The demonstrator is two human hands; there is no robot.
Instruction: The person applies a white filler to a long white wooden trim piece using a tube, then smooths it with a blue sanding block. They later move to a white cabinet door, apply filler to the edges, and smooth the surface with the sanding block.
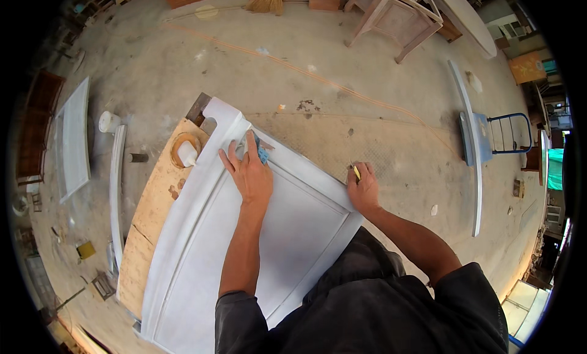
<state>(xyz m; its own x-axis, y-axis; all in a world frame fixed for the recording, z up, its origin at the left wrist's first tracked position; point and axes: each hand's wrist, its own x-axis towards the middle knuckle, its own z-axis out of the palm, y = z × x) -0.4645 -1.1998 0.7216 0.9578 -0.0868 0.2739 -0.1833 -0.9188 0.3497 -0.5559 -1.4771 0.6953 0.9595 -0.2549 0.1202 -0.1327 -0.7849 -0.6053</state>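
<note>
A white-painted panel (269, 232) with raised moulding and a curved cut-out at its far corner lies in front of me. Near that corner my left hand (249, 173) rests palm down on the frame, some fingers spread, a crumpled blue-and-whitish piece (263, 155) caught under and beside them. Its kind and the thumb are hidden. My right hand (365, 188) is at the panel's right edge, fingers closed round a slim yellow tool (356, 172) with a thin tip. Left of the panel, a white squeeze bottle (187, 153) lies on a round tape roll (181, 147).
A wooden board (143, 244) extends under the panel's left side. White strips (116, 189) stand at left, near a white bucket (109, 121). An orange cord (324, 80) crosses the floor. On the right, a long white strip (468, 121) lies over a blue trolley (480, 137).
</note>
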